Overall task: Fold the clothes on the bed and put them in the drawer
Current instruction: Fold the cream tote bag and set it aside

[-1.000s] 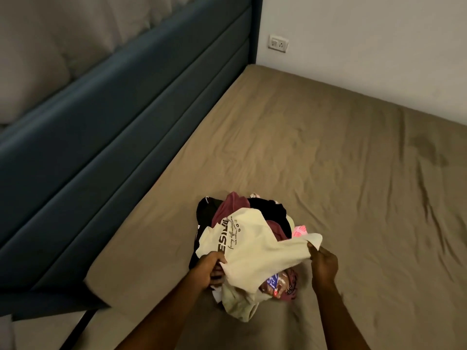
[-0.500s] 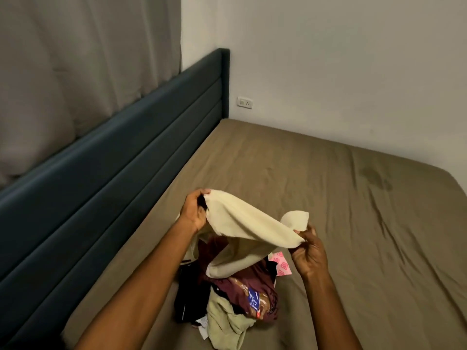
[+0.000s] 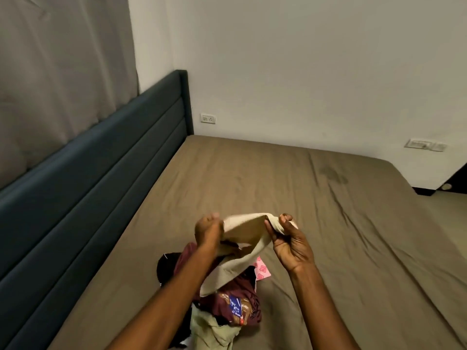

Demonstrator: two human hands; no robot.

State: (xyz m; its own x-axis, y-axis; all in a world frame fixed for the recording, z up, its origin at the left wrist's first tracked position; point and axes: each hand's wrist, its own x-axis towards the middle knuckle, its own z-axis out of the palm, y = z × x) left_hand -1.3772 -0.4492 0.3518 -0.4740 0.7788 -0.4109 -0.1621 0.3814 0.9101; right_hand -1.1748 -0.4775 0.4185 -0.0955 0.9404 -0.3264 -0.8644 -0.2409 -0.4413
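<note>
Overhead, cream shirt [image 3: 249,229] between left hand [image 3: 207,229] and right hand [image 3: 290,242].

The bed [image 3: 290,198] is covered by a taut brown sheet [image 3: 353,248], lightly creased, with a darker stain [image 3: 333,174] towards its far side. A dark blue padded headboard [image 3: 88,185] runs along its left edge. A heap of clothes [image 3: 227,304] lies directly on the sheet, below where the two hands grip a cream garment: maroon, black, pale green and a pink piece [image 3: 262,270] at its right.
</note>
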